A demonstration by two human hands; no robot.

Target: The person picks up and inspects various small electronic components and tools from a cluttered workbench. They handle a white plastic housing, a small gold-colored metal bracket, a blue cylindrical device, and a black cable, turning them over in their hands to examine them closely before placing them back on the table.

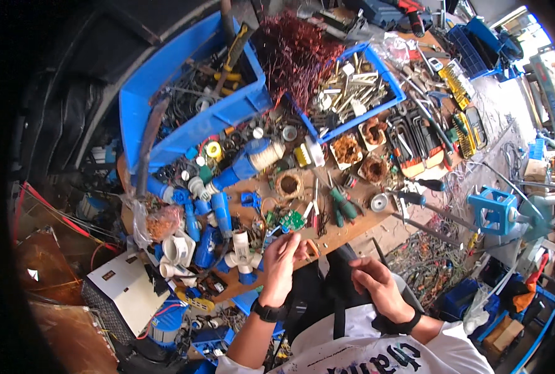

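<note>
My left hand (281, 263) is over the near edge of the wooden workbench (262, 190), just below a small green circuit board (292, 219). Its fingers are pressed together; what they hold, if anything, is too small to make out. A small orange-brown piece (313, 250) shows beside its fingertips. My right hand (380, 288) hovers above my lap with loosely bent fingers apart and nothing visible in them. Green-handled pliers (343, 207) lie on the bench beyond both hands. A white cross-shaped pipe fitting (242, 255) is left of my left hand.
A big blue bin (206, 118) of scrap and tools fills the far left. Behind the bench sit a red wire heap (293, 53) and a blue tray (355, 128) of metal parts. Screwdrivers (408, 197) overhang the right edge, near a blue stool (492, 207). Tangled wire covers the floor.
</note>
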